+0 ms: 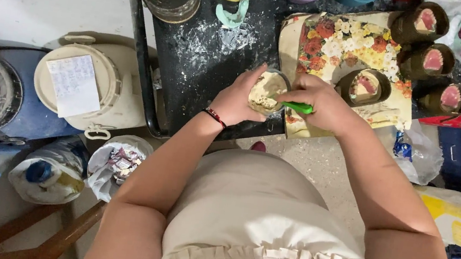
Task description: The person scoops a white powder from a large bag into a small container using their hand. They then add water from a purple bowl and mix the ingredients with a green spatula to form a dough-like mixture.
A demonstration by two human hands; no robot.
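Black and dusted with white powder, the worktop (203, 62) carries a floral-patterned tray (340, 49) on its right side, and four dark rubber rings holding pink dental casts sit on and beside that tray, one ring (365, 86) just right of the hands. Left of the worktop stands a cream lidded bucket (95, 89) with a sheet of paper on its lid. At the near edge of the worktop, overlapping the tray's left corner, sits a small mixing bowl (268, 91) filled with pale, creamy paste. The left hand (238, 98) is curled around the bowl's left wall, fingers wrapped against it, a dark bracelet at the wrist. The right hand (321, 102) is closed around the green handle of a spatula (296, 106). The spatula's long axis lies nearly level across the picture, handle end to the right inside the fist, working end pointing left into the paste, where its blade is hidden.
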